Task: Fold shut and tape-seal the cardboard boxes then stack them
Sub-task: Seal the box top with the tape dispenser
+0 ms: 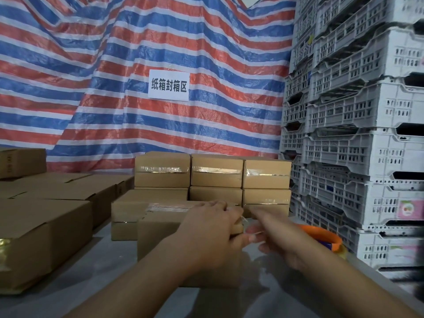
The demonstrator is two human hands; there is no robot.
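Leftmost, a large cardboard box (43, 239) sits at the near edge of the grey table (96, 283), with gold-glinting tape on its near corner. Behind it lie more flat-topped cartons (62, 187), and one small box (21, 162) stands higher at the far left edge. A red, white and blue striped tarpaulin (114, 65) hangs across the whole back, carrying a white paper sign (169, 85) with black characters.

Toward the middle, sealed boxes (213, 173) stand in a stack two high and three across against the tarpaulin, each with a band of clear tape on its front face. Just in front of their left end sits another taped box (125, 216), touching the box being worked on (160, 230), which lies nearest the person and hides part of the lower row.

The left hand (206, 232) lies palm down over that box's right top edge, fingers curled over the far corner and pressing on it; the forearm runs in from the lower left. The right hand (273, 235) is blurred, reaching in from the lower right just beside the box's right end, and a strip of clear tape (249, 226) shows at its fingertips; whether it pinches the strip I cannot tell.

Right of the hands, an orange tape dispenser (325, 237) rests on the table. Beyond it, stacked grey plastic crates (358, 138) rise up the right side.
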